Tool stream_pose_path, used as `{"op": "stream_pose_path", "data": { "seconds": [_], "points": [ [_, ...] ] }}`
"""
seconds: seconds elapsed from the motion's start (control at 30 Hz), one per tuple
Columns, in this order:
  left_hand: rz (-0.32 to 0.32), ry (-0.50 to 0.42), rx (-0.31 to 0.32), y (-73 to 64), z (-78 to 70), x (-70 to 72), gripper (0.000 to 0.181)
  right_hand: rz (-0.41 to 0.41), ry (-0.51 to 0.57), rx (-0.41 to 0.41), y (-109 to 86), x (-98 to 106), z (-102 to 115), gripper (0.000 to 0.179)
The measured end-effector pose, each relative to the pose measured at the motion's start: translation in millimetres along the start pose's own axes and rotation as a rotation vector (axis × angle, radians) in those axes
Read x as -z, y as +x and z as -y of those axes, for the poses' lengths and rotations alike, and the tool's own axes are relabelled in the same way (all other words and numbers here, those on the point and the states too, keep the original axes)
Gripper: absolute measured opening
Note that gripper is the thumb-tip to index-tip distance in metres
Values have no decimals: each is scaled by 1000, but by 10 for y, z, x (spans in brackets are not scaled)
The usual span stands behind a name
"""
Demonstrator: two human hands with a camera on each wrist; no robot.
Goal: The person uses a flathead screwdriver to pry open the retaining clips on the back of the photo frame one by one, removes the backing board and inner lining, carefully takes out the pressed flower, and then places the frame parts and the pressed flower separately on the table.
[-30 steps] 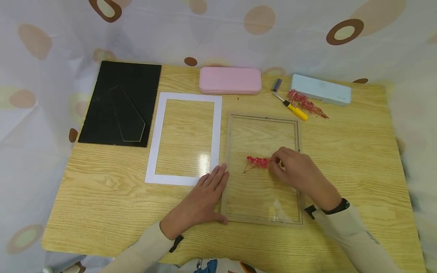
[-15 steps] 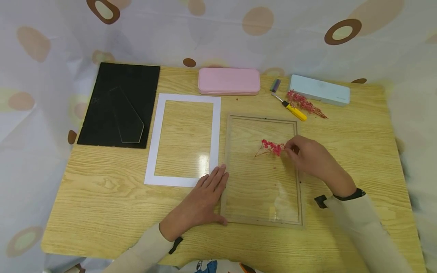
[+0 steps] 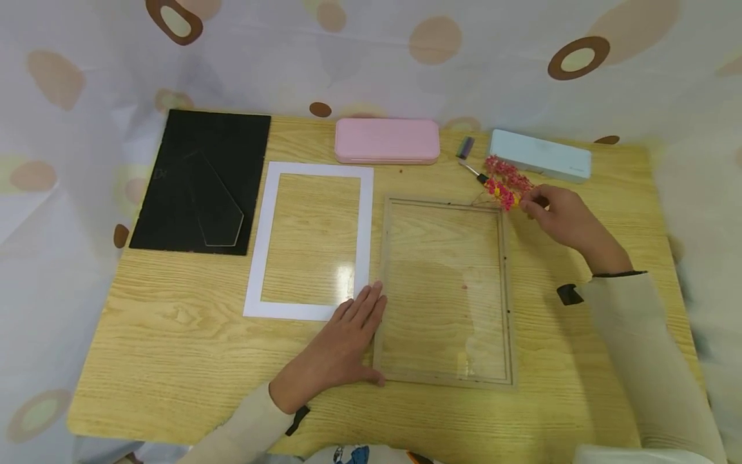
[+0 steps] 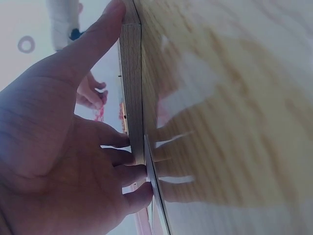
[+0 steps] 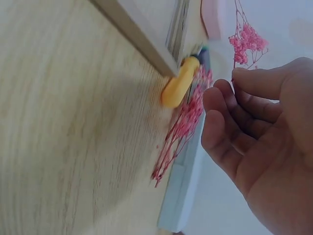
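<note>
My right hand pinches a small sprig of pink dried flowers by its stem, between thumb and fingertips. In the head view the sprig overlaps the yellow-handled screwdriver and a bunch of pink dried flowers lying on the table. The wooden picture frame, with clear glass in it, lies at the middle right. My left hand rests with straight fingers along its left edge, fingertips at the frame's side and over a corner of the white mat.
At the far left lies the black backing board with its stand flap. Along the back edge are a pink case, a small dark block and a light blue case. A tiny pink bit lies on the glass.
My right hand has carried the pink sprig from over the glass up and right, toward the bunch by the blue case. The left hand has stayed at the frame's edge.
</note>
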State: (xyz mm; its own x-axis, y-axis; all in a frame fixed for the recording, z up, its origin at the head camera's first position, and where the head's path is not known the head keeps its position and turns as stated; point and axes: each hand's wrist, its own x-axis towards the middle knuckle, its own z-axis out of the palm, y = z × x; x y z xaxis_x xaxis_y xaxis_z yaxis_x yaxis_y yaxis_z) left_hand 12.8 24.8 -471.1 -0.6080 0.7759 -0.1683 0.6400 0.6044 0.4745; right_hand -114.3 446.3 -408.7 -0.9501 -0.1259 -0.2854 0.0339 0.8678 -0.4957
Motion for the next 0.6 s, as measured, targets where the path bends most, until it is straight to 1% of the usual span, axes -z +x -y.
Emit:
{"op": "stream_pose_path", "data": {
  "seconds": [0.17, 0.3, 0.47, 0.6],
  "points": [
    [11, 2, 7, -6, 14, -6, 134, -9, 74, -66, 213, 59, -210, 45],
    [16, 0, 8, -6, 18, -2, 133, -37, 80, -107, 330, 88, -323, 53],
    [27, 4, 8, -7, 15, 11, 133, -49, 76, -174, 383, 121, -418, 61],
    [30, 8, 9, -7, 11, 19, 133, -56, 84, -190, 402, 118, -454, 58]
  ]
}}
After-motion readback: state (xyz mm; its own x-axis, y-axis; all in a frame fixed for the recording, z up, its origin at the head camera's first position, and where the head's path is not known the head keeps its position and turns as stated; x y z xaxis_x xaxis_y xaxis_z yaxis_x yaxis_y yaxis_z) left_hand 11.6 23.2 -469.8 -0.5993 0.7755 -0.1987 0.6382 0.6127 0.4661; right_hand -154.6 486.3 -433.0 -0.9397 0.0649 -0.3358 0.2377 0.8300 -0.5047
